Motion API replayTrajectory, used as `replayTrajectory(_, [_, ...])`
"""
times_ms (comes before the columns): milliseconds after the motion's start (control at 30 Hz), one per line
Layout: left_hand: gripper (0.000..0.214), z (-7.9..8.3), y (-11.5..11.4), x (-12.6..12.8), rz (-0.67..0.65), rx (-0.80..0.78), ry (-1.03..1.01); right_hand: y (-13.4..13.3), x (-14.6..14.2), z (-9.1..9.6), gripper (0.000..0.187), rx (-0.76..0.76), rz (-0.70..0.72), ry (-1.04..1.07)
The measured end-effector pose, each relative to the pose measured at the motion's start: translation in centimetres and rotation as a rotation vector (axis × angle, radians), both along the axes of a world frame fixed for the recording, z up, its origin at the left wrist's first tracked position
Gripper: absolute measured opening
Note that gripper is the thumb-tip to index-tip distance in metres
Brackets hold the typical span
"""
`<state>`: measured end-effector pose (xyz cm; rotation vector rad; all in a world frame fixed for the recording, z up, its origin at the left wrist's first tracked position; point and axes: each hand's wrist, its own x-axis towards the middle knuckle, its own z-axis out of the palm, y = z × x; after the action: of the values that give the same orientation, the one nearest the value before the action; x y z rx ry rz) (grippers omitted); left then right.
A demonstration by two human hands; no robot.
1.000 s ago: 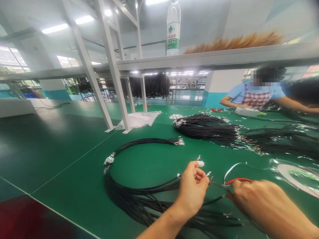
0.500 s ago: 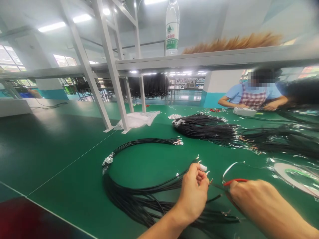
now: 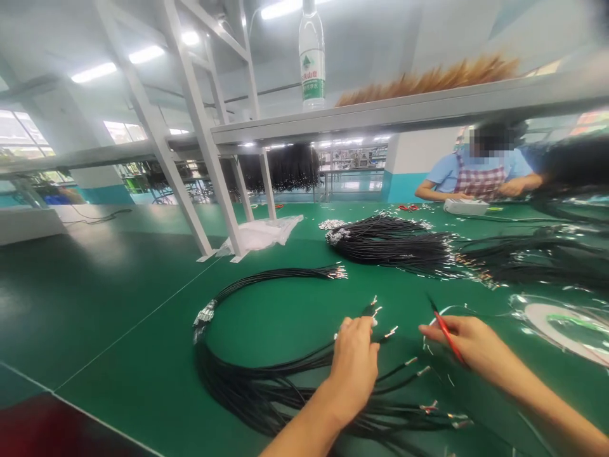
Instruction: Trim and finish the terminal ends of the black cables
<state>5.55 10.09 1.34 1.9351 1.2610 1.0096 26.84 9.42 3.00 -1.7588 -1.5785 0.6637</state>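
My left hand (image 3: 354, 362), a white cover on one fingertip, is curled over thin black cables (image 3: 290, 367); the grip underneath is partly hidden. Stripped cable ends (image 3: 391, 333) poke out beyond its fingers. To the right, my right hand (image 3: 469, 339) holds red-handled scissors (image 3: 447, 336), their dark tip pointing up and away, apart from the cables. The bundle curves round on the left, where silvery wrapping (image 3: 204, 315) gathers it, and its other ends (image 3: 339, 271) lie farther back.
Behind lies a larger black cable bundle (image 3: 390, 244). A clear-rimmed reel (image 3: 556, 330) is at right. White shelf posts (image 3: 209, 152) stand on the green table beside a plastic bag (image 3: 266, 233). Across the table a person in a checked apron (image 3: 480, 178) sits near a white box (image 3: 465, 207).
My right hand has drawn back from the cable ends, and the scissors now point upward. My left hand has shifted slightly left and turned knuckles-up over the cables.
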Motion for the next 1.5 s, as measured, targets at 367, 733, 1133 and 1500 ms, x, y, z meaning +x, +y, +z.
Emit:
replayTrajectory(367, [0.008,0.7,0.1,0.8,-0.035,-0.092,-0.039,0.1,-3.2,-2.0,0.042,-0.113,0.064,0.602])
replayTrajectory(733, [0.012,1.3,-0.3,0.6,-0.069,-0.226,-0.195,-1.2,-4.9,-1.1,0.043,-0.061,0.105,0.702])
replayTrajectory(1133, [0.016,1.8,0.2,0.1,-0.158,-0.512,-0.364,-0.9,-5.2,-1.3,0.040,-0.069,0.079,0.647])
replayTrajectory(1500, [0.019,3.8,0.6,-0.8,-0.134,-0.545,-0.531,-1.5,-5.3,-0.9,0.047,-0.224,0.321,0.376])
